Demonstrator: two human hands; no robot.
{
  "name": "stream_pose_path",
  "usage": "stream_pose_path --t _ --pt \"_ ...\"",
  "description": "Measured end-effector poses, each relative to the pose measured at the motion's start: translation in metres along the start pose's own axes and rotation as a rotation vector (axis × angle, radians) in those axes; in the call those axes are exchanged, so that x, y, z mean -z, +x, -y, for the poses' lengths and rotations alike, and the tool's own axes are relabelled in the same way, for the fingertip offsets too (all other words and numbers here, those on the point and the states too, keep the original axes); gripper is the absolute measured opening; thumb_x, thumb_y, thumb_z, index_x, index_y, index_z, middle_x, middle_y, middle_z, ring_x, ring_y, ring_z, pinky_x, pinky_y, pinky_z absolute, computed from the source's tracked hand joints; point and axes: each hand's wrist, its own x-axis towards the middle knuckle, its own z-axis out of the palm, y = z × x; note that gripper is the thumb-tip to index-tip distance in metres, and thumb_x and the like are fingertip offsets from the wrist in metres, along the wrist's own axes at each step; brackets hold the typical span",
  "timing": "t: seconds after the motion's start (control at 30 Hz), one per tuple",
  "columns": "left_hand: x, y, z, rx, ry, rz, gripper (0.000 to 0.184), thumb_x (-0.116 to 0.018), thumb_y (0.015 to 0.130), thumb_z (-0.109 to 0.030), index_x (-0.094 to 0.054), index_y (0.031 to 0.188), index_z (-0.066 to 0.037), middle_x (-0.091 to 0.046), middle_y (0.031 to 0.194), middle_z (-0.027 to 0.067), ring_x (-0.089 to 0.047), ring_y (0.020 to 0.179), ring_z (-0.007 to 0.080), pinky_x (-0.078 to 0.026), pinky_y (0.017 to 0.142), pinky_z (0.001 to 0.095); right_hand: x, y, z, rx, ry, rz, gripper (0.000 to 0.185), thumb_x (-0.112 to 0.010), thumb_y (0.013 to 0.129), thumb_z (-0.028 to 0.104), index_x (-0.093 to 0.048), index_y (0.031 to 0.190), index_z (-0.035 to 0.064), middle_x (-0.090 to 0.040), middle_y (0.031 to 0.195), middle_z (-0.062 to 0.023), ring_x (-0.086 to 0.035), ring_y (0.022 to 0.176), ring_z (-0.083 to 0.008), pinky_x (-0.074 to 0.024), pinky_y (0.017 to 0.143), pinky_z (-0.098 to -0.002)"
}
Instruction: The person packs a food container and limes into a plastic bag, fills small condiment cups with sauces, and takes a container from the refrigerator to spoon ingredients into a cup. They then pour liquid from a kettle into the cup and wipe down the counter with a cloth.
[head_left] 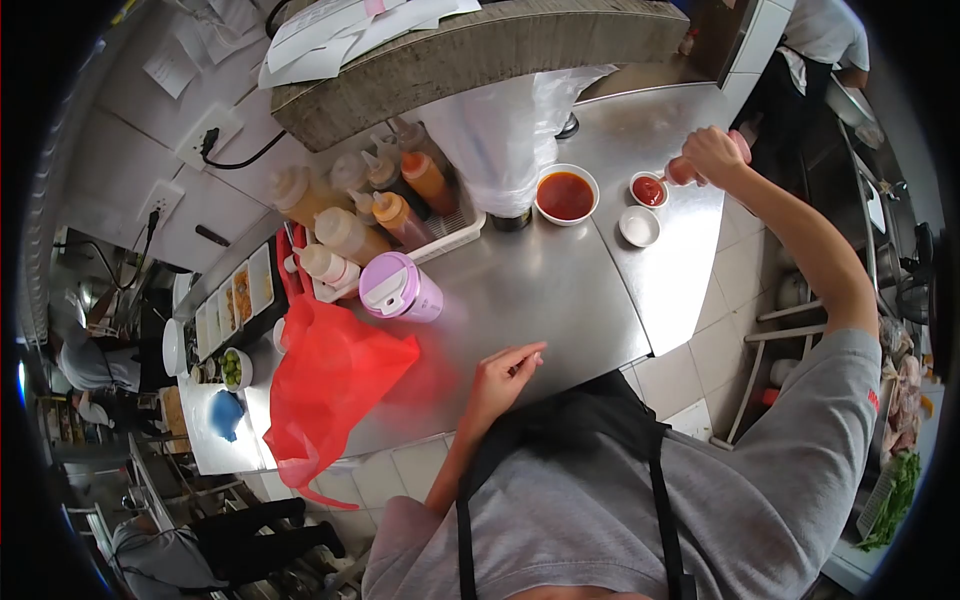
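Observation:
At the upper right, my right hand point(712, 158) is wrapped round a squeeze bottle point(682, 172) tipped sideways, its nozzle at a small white cup of red sauce point(648, 189). Just below that cup is another small white cup point(639, 227). A white bowl of reddish-orange liquid point(566, 195) sits to their left. My left hand point(508, 375) hovers by the counter's front edge, holding nothing, index finger stretched out. The lilac lidded cup point(401, 287) and the red plastic bag point(325, 385) are to its left.
Several sauce bottles point(350, 235) crowd a white rack point(452, 237) at the back left of the steel counter point(540, 290). Clear plastic bags point(500, 135) hang under a shelf point(480, 60). Other people stand at upper right and lower left. Food trays point(236, 300) line the left.

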Motion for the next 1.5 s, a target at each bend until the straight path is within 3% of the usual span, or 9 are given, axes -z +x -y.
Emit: stream_pose_path --t 0.1,0.3,0.43,0.57,0.77,0.97,1.2,1.4,1.5 --pt "0.009 -0.002 -0.010 -0.103 0.022 0.023 0.019 -0.059 0.083 -0.005 -0.066 0.100 -0.005 -0.065 0.079 0.0057 -0.057 0.061 0.0087 -0.045 0.055 0.0215 -0.006 -0.006 0.001 -0.157 0.204 0.221 0.036 -0.078 0.051 0.036 -0.066 0.075 0.0113 -0.062 0.080 -0.0040 -0.060 0.082 -0.0203 -0.0461 0.070 -0.0322" --pt "0.085 0.004 -0.093 -0.266 0.282 -0.101 0.019 -0.059 0.082 -0.004 -0.065 0.100 -0.002 -0.064 0.078 0.0054 -0.056 0.063 0.0086 -0.046 0.058 0.0221 -0.004 -0.050 0.017 -0.373 0.559 0.041 0.055 -0.073 0.057 0.051 -0.063 0.080 0.0022 -0.064 0.084 -0.0125 -0.062 0.077 -0.0292 -0.0468 0.071 -0.0375" --pt "0.150 0.035 -0.121 -0.114 0.313 -0.457 0.024 -0.056 0.085 -0.007 -0.059 0.107 0.002 -0.063 0.080 0.0039 -0.056 0.072 0.0087 -0.045 0.067 0.0222 0.018 -0.059 0.053 -0.235 1.423 0.020 0.046 -0.076 0.065 0.026 -0.059 0.100 0.0009 -0.062 0.087 -0.0114 -0.060 0.081 -0.0186 -0.0478 0.070 -0.0334" --pt "0.187 0.102 -0.123 -0.017 0.587 -0.454 0.034 -0.058 0.083 -0.023 -0.057 0.104 0.004 -0.064 0.086 0.0145 -0.061 0.079 0.0201 -0.047 0.071 0.0287 0.103 -0.047 0.141 0.045 1.979 -0.430 0.064 -0.072 0.073 0.019 -0.037 0.123 0.0015 -0.054 0.109 -0.0084 -0.054 0.092 -0.0172 -0.0428 0.081 -0.0292" --pt "0.180 0.180 -0.089 -0.142 0.965 -0.216 0.031 -0.059 0.078 -0.022 -0.059 0.105 -0.006 -0.063 0.091 0.0152 -0.060 0.085 0.0326 -0.047 0.072 0.0381 0.204 0.052 0.248 -0.028 1.649 -1.100 0.056 -0.070 0.073 0.018 -0.041 0.118 0.0058 -0.056 0.104 -0.0148 -0.053 0.101 -0.0291 -0.0430 0.083 -0.0362" --pt "0.177 0.232 -0.066 -0.393 1.108 -0.019 0.024 -0.056 0.075 -0.014 -0.061 0.098 -0.008 -0.061 0.092 0.0138 -0.059 0.084 0.0316 -0.046 0.072 0.0386 0.193 0.101 0.290 -0.360 1.657 -0.504 0.062 -0.071 0.068 0.022 -0.038 0.118 0.0054 -0.057 0.103 -0.0228 -0.056 0.093 -0.0398 -0.0451 0.077 -0.0461" --pt "0.187 0.264 -0.055 -0.285 1.204 0.204 0.012 -0.059 0.070 -0.019 -0.060 0.074 -0.008 -0.062 0.077 0.0112 -0.061 0.076 0.0274 -0.046 0.065 0.0371 0.171 0.068 0.276 -0.230 1.576 -0.911 0.064 -0.068 0.073 0.021 -0.039 0.127 0.0025 -0.053 0.115 -0.0213 -0.051 0.105 -0.0370 -0.0420 0.086 -0.0428" --pt "0.199 0.205 -0.167 0.012 1.019 0.019 0.034 -0.066 0.069 -0.035 -0.063 0.087 -0.007 -0.062 0.069 0.0082 -0.060 0.065 0.0185 -0.048 0.062 0.0305 0.191 0.016 0.253 -0.286 1.457 -1.110 0.045 -0.066 0.076 0.014 -0.051 0.117 0.0020 -0.053 0.115 -0.0154 -0.050 0.103 -0.0308 -0.0389 0.088 -0.0376" --pt "0.219 0.166 -0.191 -0.162 0.819 -0.280 0.035 -0.071 0.068 -0.029 -0.060 0.088 -0.002 -0.063 0.075 0.0072 -0.060 0.069 0.0147 -0.048 0.065 0.0296 0.212 0.003 0.245 -0.217 1.416 -1.308 0.045 -0.067 0.075 0.014 -0.051 0.116 0.0028 -0.050 0.117 -0.0153 -0.048 0.105 -0.0310 -0.0370 0.089 -0.0403"
